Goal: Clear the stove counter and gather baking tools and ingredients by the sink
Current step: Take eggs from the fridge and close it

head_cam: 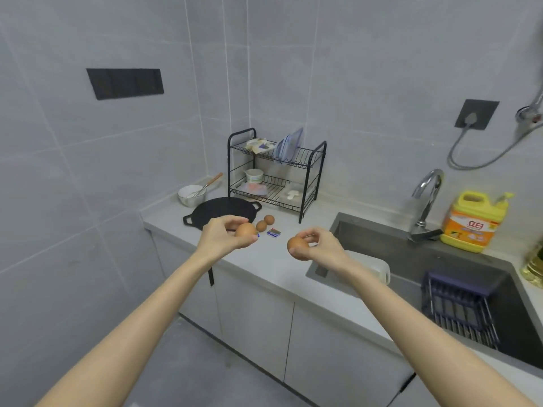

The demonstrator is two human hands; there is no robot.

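Grey-tiled kitchen, head view: a person stands at a pale counter (293,268) with both bare arms stretched forward, the hands apart and each closed on its own load. Left hand (219,235) curls fingers and thumb round a first egg (245,230), held above the counter just in front of a black griddle pan (223,211); right hand (320,245) pinches a second egg (297,244) in the air, close to the near corner of the sink (411,259). Two loose eggs (261,226) lie side by side on the counter just beyond the left hand, a small blue packet (273,232) beside them. Behind the pan are a white bowl (188,198) with a whisk (205,186) resting in it, and a black dish rack (305,171). The coming move appears to turn on one fact: the sink lies to the right of both hands, the right hand being the nearer, so the carried eggs likely go rightward or come down on the strip of counter between pan and basin. Each egg's long axis seems to run roughly sideways across the fingers, and either could roll if set down carelessly. A tap (427,195) and a yellow detergent bottle (470,224) stand at the sink's far side
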